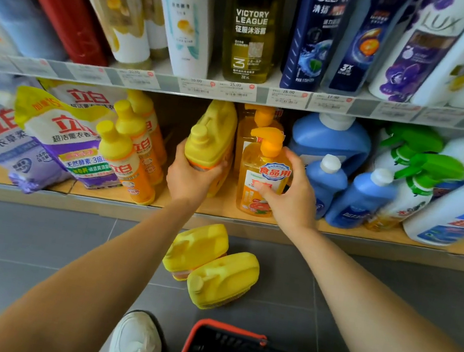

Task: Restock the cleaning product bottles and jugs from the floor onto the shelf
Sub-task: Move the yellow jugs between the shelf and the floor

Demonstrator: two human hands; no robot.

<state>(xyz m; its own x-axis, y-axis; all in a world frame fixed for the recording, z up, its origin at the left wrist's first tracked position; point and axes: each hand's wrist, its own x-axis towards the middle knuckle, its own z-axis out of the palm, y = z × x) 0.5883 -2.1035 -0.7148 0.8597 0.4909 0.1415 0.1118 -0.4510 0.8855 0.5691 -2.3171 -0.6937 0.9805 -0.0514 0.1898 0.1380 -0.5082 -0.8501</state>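
Both hands grip bottles on the lower shelf (225, 205).
Below it we note two floor jugs (197, 250); on it, left hand (190, 181) wraps a yellow jug (211, 129), label hidden, right hand (291, 198) a pump bottle (265, 172) reading 食品用; above, adidas bottle (249, 25), VICTORY LEAGUE; price tags (234, 90) blurred.

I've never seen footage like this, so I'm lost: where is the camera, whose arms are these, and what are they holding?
There is no machine here. A person wears a wide-angle camera on the head, so you look down along their own arms at shop shelves full of bottles. The left hand grips a yellow jug at the lower shelf. The right hand grips an orange pump bottle just beside it. On the grey floor below lie a second jug and a third jug, on their sides and touching, not yet shelved. Nearest the camera are a white shoe and a red-rimmed basket.
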